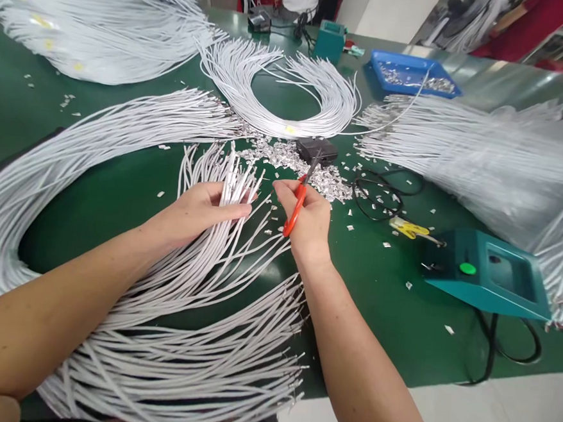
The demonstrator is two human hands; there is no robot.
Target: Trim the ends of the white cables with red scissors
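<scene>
My left hand (197, 211) is closed around a bunch of white cables (231, 198), their tips sticking up above the thumb. Orange-handled scissors (297, 206) sit in my right hand (312, 223), blades pointing up and away from me. The right thumb and forefinger come together close to the cable tips; whether they pinch a wire end is too small to tell. More loose white cables (213, 354) fan out below my hands toward the front edge. A long curved bundle of white cables (74, 138) loops round on the left.
Small silvery pieces (280, 153) lie heaped beyond my hands, beside a black block (317, 150). At right stand a teal device (489, 270) and a yellow clip (409, 229). A blue tray (416, 76), further cable bundles (288, 112) and other people are farther back.
</scene>
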